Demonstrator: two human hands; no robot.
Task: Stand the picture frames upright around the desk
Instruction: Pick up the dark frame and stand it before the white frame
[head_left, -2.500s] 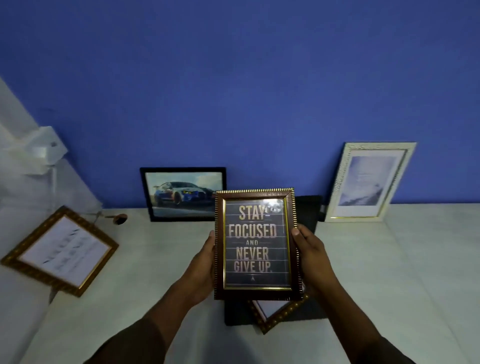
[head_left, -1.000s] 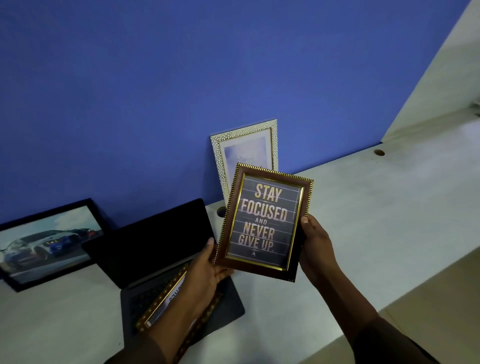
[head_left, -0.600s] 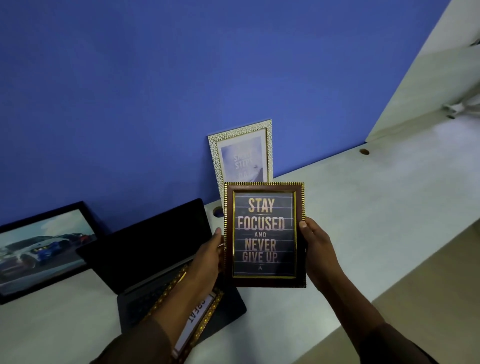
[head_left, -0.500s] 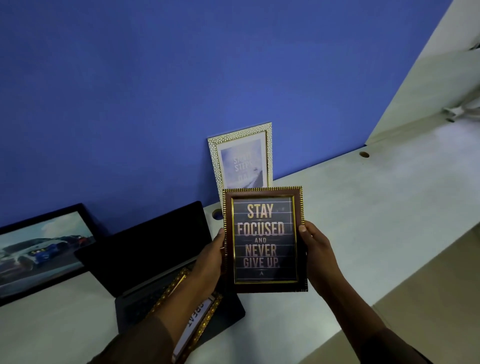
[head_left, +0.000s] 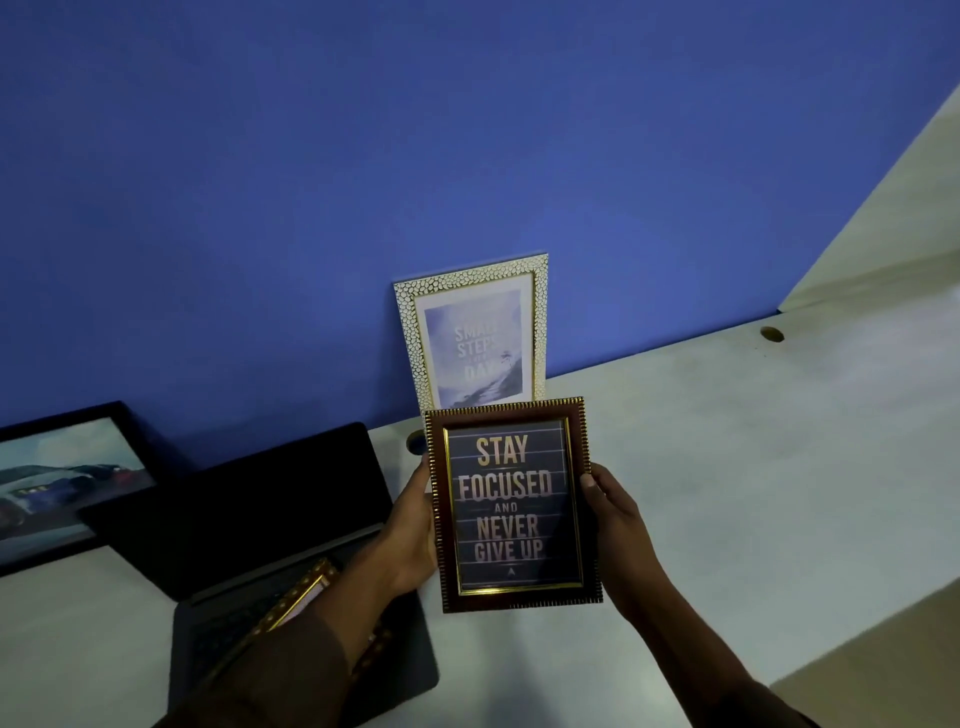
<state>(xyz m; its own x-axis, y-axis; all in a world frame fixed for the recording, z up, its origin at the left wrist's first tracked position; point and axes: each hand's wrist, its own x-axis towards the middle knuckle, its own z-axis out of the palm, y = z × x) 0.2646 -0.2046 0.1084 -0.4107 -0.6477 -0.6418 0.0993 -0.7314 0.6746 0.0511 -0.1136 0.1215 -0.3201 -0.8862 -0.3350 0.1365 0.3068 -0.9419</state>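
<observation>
I hold a brown and gold picture frame (head_left: 511, 506) reading "Stay focused and never give up" upright above the white desk (head_left: 753, 493). My left hand (head_left: 413, 535) grips its left edge and my right hand (head_left: 615, 525) grips its right edge. Just behind it a white pebbled frame (head_left: 475, 332) leans upright against the blue wall. A black frame with a car picture (head_left: 62, 483) stands at the far left. A gold frame (head_left: 301, 597) lies flat on the laptop, mostly hidden by my left arm.
An open dark laptop (head_left: 270, 525) sits left of my hands, its screen toward the wall. A cable hole (head_left: 771, 334) is in the desk at the back right, beside a pale side panel (head_left: 893, 218). The desk's front edge runs at the lower right.
The view swung right from the desk's middle. The held frame went from tilted to straight, then moved a little right and down, now overlapping the bottom of the white frame.
</observation>
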